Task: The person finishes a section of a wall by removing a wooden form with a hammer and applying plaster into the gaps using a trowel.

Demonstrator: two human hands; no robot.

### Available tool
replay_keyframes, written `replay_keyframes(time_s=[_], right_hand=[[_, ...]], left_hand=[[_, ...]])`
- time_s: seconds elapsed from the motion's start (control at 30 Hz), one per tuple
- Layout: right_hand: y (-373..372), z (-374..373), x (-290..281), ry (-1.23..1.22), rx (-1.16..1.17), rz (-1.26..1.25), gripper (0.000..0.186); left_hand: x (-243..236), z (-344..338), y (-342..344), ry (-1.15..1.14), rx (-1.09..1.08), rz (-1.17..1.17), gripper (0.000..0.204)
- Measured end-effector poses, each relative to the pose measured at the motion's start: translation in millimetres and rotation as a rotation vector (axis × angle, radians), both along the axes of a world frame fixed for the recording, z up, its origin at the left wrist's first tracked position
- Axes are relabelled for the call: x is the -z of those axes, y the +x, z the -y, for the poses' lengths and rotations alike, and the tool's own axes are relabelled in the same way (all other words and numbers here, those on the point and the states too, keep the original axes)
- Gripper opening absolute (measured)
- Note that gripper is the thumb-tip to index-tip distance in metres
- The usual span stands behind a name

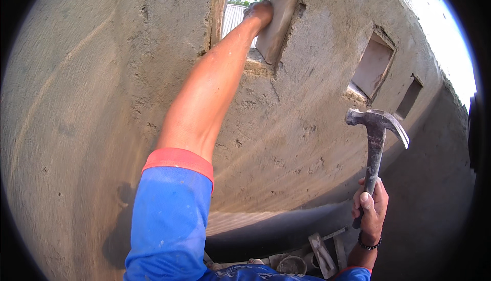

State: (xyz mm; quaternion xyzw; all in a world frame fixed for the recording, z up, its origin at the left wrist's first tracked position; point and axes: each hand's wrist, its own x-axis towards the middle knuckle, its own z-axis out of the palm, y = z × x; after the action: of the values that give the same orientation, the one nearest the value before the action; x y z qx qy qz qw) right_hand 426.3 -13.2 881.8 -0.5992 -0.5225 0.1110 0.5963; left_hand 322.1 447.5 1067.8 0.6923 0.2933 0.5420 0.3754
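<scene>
My left arm, in a blue sleeve with a red cuff, stretches up to a small opening in a rough grey plastered wall. There my left hand (260, 13) is closed against the edge of a pale wooden board (283, 20), which forms the right side of the opening; its fingertips are mostly hidden. Lower on the right, my right hand (372, 208) is wrapped around the handle of a claw hammer (376, 143). The hammer stands upright with its head at the top, its claw pointing right, apart from the wall opening.
Farther right, the plastered wall (307, 127) has a second framed opening (372, 66) and a narrower one (410, 97). Below me lie a round bucket-like container (292, 265) and wooden pieces (322, 255). Past the first opening, corrugated sheeting (232, 17) and greenery show.
</scene>
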Motion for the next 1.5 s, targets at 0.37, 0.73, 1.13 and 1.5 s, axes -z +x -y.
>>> replay_keyframes(time_s=[0.37, 0.73, 1.13, 1.5], right_hand=[[5.7, -1.0, 7.0, -0.050, -0.001, 0.023, 0.056], [23.6, -9.7, 7.0, -0.095, 0.038, 0.025, 0.052], [27.8, -15.4, 15.7, -0.111, -0.028, 0.025, 0.045], [35.8, -28.8, 27.2, -0.097, -0.086, -0.025, 0.043]], left_hand=[[6.2, -34.8, 16.4, -0.097, 0.190, 0.229, 0.054], [4.3, -26.9, 12.7, 0.002, 0.213, 0.129, 0.051], [-4.4, 15.9, -20.0, 0.048, 0.136, -0.056, 0.061], [11.2, 35.7, -53.7, 0.422, 0.506, -0.132, 0.131]])
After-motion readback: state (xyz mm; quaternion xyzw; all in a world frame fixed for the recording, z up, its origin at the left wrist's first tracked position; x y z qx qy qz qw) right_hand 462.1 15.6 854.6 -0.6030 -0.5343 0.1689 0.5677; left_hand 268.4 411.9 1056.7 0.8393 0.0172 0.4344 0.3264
